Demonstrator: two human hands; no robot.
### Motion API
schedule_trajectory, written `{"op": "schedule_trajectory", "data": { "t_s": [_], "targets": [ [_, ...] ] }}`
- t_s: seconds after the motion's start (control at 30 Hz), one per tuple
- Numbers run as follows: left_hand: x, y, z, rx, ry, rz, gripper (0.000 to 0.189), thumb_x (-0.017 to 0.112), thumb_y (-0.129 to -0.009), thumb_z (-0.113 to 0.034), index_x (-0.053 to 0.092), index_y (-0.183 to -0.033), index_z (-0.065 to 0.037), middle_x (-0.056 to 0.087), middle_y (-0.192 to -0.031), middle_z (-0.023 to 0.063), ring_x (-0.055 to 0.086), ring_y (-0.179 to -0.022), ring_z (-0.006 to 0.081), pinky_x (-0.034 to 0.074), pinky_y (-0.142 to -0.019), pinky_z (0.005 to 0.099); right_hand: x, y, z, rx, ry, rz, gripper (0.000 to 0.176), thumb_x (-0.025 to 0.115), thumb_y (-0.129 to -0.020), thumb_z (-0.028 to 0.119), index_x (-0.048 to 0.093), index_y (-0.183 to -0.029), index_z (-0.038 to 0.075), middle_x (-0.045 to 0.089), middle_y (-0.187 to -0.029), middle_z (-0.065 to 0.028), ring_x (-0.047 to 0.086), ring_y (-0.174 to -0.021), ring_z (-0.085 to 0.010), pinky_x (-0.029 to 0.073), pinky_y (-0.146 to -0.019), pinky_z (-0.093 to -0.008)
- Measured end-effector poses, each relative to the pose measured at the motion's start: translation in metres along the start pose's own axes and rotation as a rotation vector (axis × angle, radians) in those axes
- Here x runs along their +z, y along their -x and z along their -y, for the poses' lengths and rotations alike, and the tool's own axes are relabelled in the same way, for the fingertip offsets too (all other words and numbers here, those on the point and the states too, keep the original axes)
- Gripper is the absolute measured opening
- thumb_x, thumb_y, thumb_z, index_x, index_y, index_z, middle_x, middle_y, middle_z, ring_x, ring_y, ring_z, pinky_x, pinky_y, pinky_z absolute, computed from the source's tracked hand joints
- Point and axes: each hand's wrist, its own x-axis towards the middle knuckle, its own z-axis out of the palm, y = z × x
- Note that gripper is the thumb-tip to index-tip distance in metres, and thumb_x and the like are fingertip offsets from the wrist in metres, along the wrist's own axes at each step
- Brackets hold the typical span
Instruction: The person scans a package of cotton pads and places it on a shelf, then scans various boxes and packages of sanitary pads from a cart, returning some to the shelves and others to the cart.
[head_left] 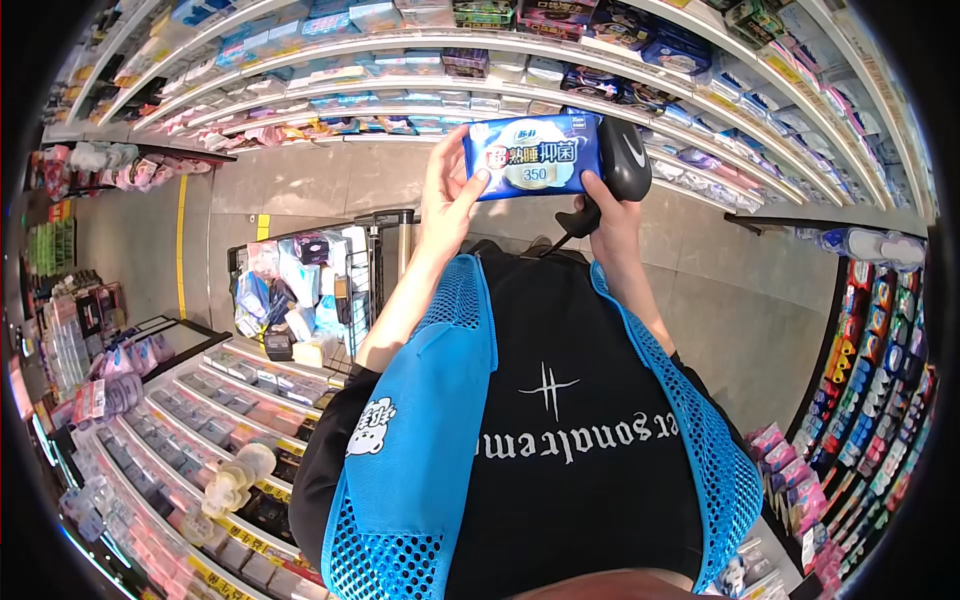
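Observation:
A blue pack of sanitary pads [533, 153], printed "350", is held up in front of me between both hands. My left hand [450, 185] grips its left end, thumb on the front and fingers behind. My right hand [612, 215] pinches the lower right corner with the thumb. A black handheld barcode scanner [627, 165] is also in my right hand, its body standing just right of the pack. The fingers of my right hand are partly hidden behind the scanner and its grip.
Long shelves [400, 85] of packaged goods curve across the front. A cart [362, 290] loaded with mixed packages stands at my left. More racks [860, 370] line the right side, and a low shelf display [200, 420] is at lower left. Grey tiled floor [690, 260] lies between them.

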Motion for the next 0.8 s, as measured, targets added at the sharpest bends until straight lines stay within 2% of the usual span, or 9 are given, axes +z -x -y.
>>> {"op": "schedule_trajectory", "data": {
  "t_s": [0.13, 0.37, 0.4, 0.5, 0.57, 0.63, 0.67, 0.8],
  "targets": [
    [0.006, 0.004, -0.005, -0.073, 0.121, -0.039, 0.085, 0.064, -0.092, 0.001, 0.011, -0.157, -0.014, 0.048, -0.136, 0.0223, 0.058, -0.122, 0.0247, 0.051, -0.100, 0.0370, -0.007, -0.001, -0.002, 0.026, -0.007, -0.002, 0.035, 0.078, -0.084, 0.005, 0.061, -0.115, 0.005, 0.065, -0.094, -0.0033, 0.059, -0.074, -0.0112, 0.049, -0.059, -0.0275],
    [0.008, 0.006, 0.001, -0.088, 0.039, -0.101, 0.085, 0.066, -0.091, -0.001, 0.014, -0.156, -0.014, 0.049, -0.133, 0.0208, 0.059, -0.120, 0.0255, 0.052, -0.099, 0.0367, -0.005, 0.001, 0.001, 0.013, 0.025, -0.011, 0.038, 0.075, -0.088, 0.009, 0.058, -0.121, 0.005, 0.064, -0.100, -0.0044, 0.060, -0.077, -0.0120, 0.049, -0.059, -0.0281],
    [0.013, 0.008, -0.004, -0.095, 0.099, -0.117, 0.077, 0.068, -0.091, -0.003, 0.025, -0.154, -0.012, 0.049, -0.135, 0.0186, 0.058, -0.121, 0.0241, 0.050, -0.101, 0.0359, -0.005, 0.002, 0.001, 0.023, 0.028, -0.028, 0.038, 0.075, -0.088, 0.010, 0.058, -0.122, 0.005, 0.064, -0.100, -0.0046, 0.060, -0.077, -0.0121, 0.049, -0.059, -0.0280],
    [0.006, 0.008, 0.004, -0.176, 0.058, -0.012, 0.068, 0.071, -0.090, -0.005, 0.037, -0.149, -0.008, 0.046, -0.139, 0.0151, 0.056, -0.123, 0.0217, 0.048, -0.103, 0.0338, -0.008, -0.002, 0.001, 0.054, 0.045, -0.059, 0.040, 0.074, -0.089, 0.013, 0.057, -0.124, 0.004, 0.064, -0.100, -0.0052, 0.060, -0.076, -0.0124, 0.049, -0.058, -0.0277],
    [-0.006, 0.008, 0.021, -0.122, -0.010, 0.042, 0.063, 0.073, -0.087, -0.007, 0.045, -0.143, -0.006, 0.044, -0.144, 0.0117, 0.054, -0.125, 0.0192, 0.047, -0.103, 0.0316, -0.009, -0.002, 0.001, 0.070, 0.062, -0.060, 0.040, 0.074, -0.090, 0.015, 0.056, -0.124, 0.004, 0.064, -0.100, -0.0056, 0.060, -0.075, -0.0125, 0.048, -0.058, -0.0275],
    [0.007, 0.010, 0.004, -0.111, 0.070, 0.080, 0.064, 0.074, -0.085, -0.005, 0.045, -0.142, -0.006, 0.042, -0.146, 0.0124, 0.053, -0.126, 0.0191, 0.047, -0.103, 0.0314, -0.008, 0.001, 0.004, 0.071, 0.082, -0.045, 0.041, 0.073, -0.090, 0.017, 0.056, -0.125, 0.004, 0.064, -0.100, -0.0059, 0.060, -0.075, -0.0125, 0.048, -0.058, -0.0273],
    [0.009, 0.011, 0.004, -0.176, 0.093, 0.051, 0.065, 0.076, -0.083, 0.000, 0.045, -0.140, -0.006, 0.048, -0.141, 0.0139, 0.058, -0.120, 0.0182, 0.051, -0.098, 0.0304, -0.008, 0.005, 0.004, 0.072, 0.058, -0.043, 0.039, 0.074, -0.090, 0.016, 0.057, -0.123, 0.003, 0.065, -0.098, -0.0054, 0.060, -0.074, -0.0120, 0.048, -0.057, -0.0267],
    [0.015, 0.012, -0.009, -0.218, 0.089, 0.066, 0.066, 0.075, -0.082, 0.002, 0.046, -0.140, -0.006, 0.051, -0.137, 0.0092, 0.054, -0.123, 0.0170, 0.045, -0.105, 0.0314, -0.001, 0.007, 0.009, 0.050, -0.009, -0.026, 0.037, 0.076, -0.089, 0.016, 0.059, -0.119, 0.003, 0.066, -0.094, -0.0044, 0.060, -0.071, -0.0109, 0.047, -0.056, -0.0254]
  ]
}}
